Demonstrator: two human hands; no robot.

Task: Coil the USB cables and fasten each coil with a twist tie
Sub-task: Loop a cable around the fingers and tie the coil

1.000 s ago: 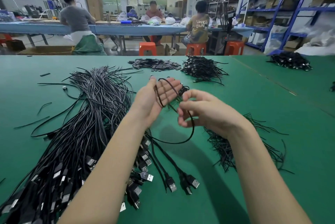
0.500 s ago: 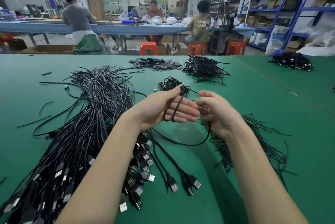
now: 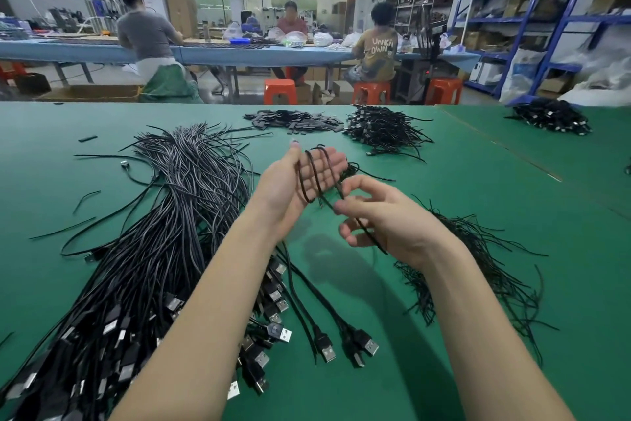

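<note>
Factory assembly floor: long green bench [image 3: 444, 216] heaped with USB cables [image 3: 153, 233], workers [image 3: 146, 35] on orange stools [image 3: 279, 91] at a blue bench [image 3: 239, 53], blue racks [image 3: 546, 11] holding boxes.

One legible text only: "UNKN OWN", printed in pale letters over two lines on the back of a yellowish-brown T-shirt [image 3: 379, 52]. Shirt was worn by a person seated on an orange stool [image 3: 371, 91] at the far blue workbench [image 3: 239, 53]. Boxes on the blue shelving [image 3: 532, 11] carried no markings sharp enough to read. USB plugs in the near pile on the green table [image 3: 478, 181] showed no readable print.
</note>
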